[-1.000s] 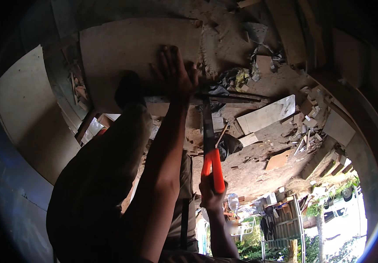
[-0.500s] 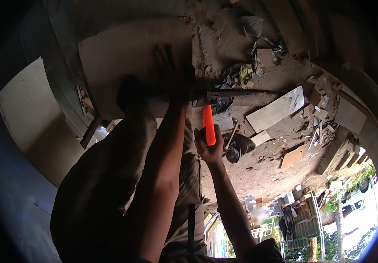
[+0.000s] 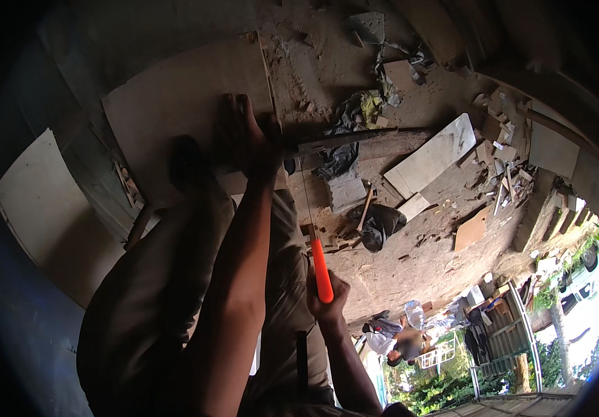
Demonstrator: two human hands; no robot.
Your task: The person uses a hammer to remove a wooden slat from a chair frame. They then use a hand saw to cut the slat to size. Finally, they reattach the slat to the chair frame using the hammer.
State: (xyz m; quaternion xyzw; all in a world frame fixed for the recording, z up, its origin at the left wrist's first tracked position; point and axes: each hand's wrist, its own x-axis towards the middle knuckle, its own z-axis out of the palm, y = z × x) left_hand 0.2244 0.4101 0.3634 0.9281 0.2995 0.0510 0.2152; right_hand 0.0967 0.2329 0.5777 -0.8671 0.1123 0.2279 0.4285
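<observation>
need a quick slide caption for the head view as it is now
Left hand resting on a board, right hand gripping an orange-handled saw.

Orange saw handle [image 3: 322, 274], dull brown board [image 3: 174, 97]

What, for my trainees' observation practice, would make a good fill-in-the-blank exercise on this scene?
1. The left hand is ____ in the picture than the right hand, which grips an orange handle.
2. The large board under the left hand lies to the ____ of that handle.
3. The crumpled plastic by the wooden stick is coloured ____.
4. Green foliage shows in the picture's lower ____ part.
Missing words: higher; left; black; right.
</observation>
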